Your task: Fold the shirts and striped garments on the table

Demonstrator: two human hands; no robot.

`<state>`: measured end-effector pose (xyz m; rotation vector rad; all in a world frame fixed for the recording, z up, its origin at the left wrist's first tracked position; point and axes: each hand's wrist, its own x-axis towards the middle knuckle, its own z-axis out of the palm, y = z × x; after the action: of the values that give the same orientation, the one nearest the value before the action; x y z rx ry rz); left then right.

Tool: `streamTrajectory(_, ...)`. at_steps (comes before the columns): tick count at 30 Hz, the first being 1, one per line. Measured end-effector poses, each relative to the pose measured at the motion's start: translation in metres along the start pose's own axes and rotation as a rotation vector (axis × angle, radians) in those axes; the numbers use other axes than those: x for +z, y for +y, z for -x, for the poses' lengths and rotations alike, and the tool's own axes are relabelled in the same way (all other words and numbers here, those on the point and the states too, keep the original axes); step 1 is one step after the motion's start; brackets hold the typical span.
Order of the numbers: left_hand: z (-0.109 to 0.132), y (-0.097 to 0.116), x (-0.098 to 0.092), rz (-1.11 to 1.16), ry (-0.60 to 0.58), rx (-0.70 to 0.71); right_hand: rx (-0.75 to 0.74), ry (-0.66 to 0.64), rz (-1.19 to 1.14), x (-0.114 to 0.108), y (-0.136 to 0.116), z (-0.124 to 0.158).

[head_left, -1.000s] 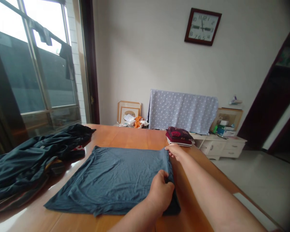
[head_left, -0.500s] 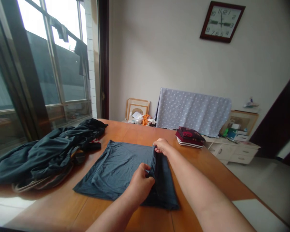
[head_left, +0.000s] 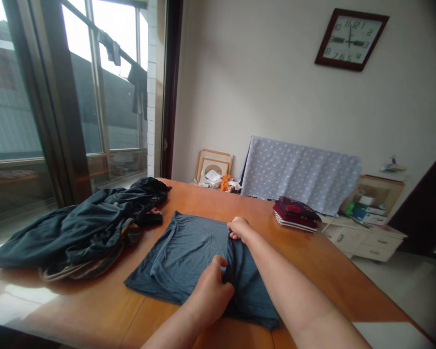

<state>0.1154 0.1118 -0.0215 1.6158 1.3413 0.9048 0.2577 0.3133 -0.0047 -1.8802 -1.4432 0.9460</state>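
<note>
A dark blue-grey garment (head_left: 192, 252) lies spread in a rough square on the table, its surface wrinkled and its kind unclear. My right hand (head_left: 240, 229) pinches it at the far side, right of its middle. Nearer me, my left hand (head_left: 216, 286) has thumb and fingers closed on the same line of cloth. Between the two hands the fabric gathers into a ridge. To the right of that ridge the cloth lies partly under my right forearm.
A heap of dark clothes (head_left: 83, 223) covers the left of the wooden table (head_left: 334, 271). Folded dark red and striped clothes (head_left: 296, 213) are stacked at the far right. Beyond stand a dotted grey cloth cover (head_left: 298, 169) and a white cabinet (head_left: 366, 237).
The cloth between my hands has moved slightly left and lies lower, its dark raised opening now closed down. Both hands keep their hold. The view has turned a little left.
</note>
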Motion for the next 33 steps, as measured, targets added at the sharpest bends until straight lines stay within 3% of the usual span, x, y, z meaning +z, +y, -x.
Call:
streamTrajectory(4,0.003,0.004,-0.004,-0.043,-0.02,0.024,-0.038,0.002,-0.009,0.001,0.002,-0.002)
streamTrajectory(12,0.004,0.007,-0.012,-0.07,-0.055,0.055,-0.186,0.174,0.17,-0.028,0.021,-0.003)
streamTrajectory(16,0.003,0.006,-0.014,-0.082,-0.107,0.055,-0.271,0.123,0.363,-0.026,0.023,0.003)
streamTrajectory(23,0.008,0.018,-0.029,-0.237,-0.132,0.076,-0.373,-0.005,0.581,-0.003,0.021,0.008)
streamTrajectory(28,0.011,0.029,-0.037,-0.265,-0.164,0.047,-0.358,-0.038,0.583,0.003,0.03,0.007)
streamTrajectory(33,0.009,0.031,-0.043,-0.249,-0.187,0.081,-0.375,0.033,0.432,-0.018,0.032,-0.001)
